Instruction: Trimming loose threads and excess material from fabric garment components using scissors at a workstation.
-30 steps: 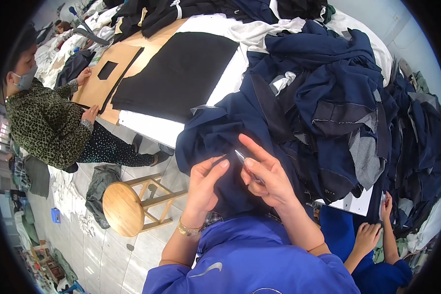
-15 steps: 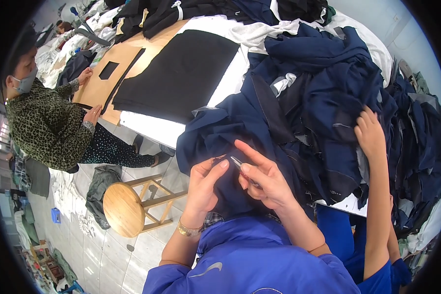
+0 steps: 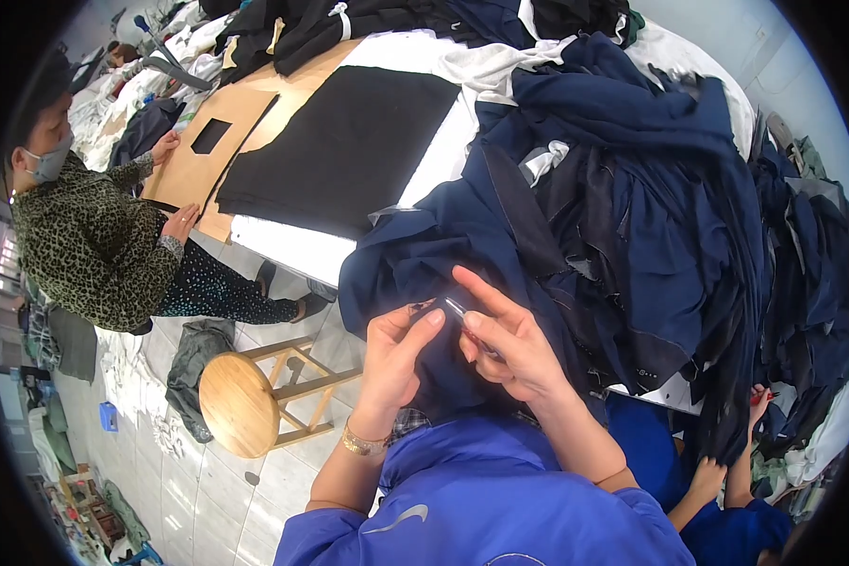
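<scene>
Step in hand: the person seems to be trimming or picking at a seam of a navy garment [image 3: 462,255], working close at the table's near edge.
Left hand [image 3: 396,354]: fingers pinched narrow on a fold of the navy cloth, holding it taut.
Right hand [image 3: 509,344]: closed around a small metal tool [image 3: 457,307], likely a thread snip, its tip at the fold between both hands.
Where the garment lies: draped over the table edge, in front of the big heap of navy clothes [image 3: 670,217].
Next move calls for: probably a steady pinch and a careful, small cut beside the cloth.
Labels and signs: a white tag or strip [image 3: 545,160] shows in the heap; its print is too small to tell.
Nearby: black fabric panel [image 3: 344,146], brown card template [image 3: 208,151] under a co-worker's hands, round wooden stool [image 3: 241,401] below.
</scene>
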Demonstrator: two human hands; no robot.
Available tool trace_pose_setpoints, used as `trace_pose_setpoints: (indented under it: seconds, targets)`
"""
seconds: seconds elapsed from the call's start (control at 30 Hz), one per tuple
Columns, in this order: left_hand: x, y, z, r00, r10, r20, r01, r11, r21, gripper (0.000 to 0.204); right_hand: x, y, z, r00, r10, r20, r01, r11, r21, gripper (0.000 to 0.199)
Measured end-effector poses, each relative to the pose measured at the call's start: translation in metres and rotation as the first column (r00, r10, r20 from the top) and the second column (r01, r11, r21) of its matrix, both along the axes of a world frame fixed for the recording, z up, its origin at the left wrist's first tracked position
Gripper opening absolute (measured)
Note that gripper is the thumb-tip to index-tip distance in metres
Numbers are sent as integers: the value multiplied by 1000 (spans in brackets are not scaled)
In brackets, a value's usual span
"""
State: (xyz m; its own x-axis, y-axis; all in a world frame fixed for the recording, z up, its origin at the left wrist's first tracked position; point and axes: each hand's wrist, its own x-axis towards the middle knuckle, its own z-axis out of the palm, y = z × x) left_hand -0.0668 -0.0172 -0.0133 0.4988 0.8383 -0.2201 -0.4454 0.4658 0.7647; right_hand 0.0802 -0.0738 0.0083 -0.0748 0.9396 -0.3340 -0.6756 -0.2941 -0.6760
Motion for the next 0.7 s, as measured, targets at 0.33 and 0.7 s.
trace_pose_setpoints:
  seconds: [0.33, 0.7]
  targets:
    - [0, -1, -2, 1000, 11, -23, -11, 1000, 7, 13, 0, -1, -1, 999, -14, 42, 13, 1000, 24, 51]
    - [0, -2, -2, 1000, 10, -19, -10, 1000, 5, 13, 0, -1, 0, 1000, -2, 13, 1, 1000, 10, 51]
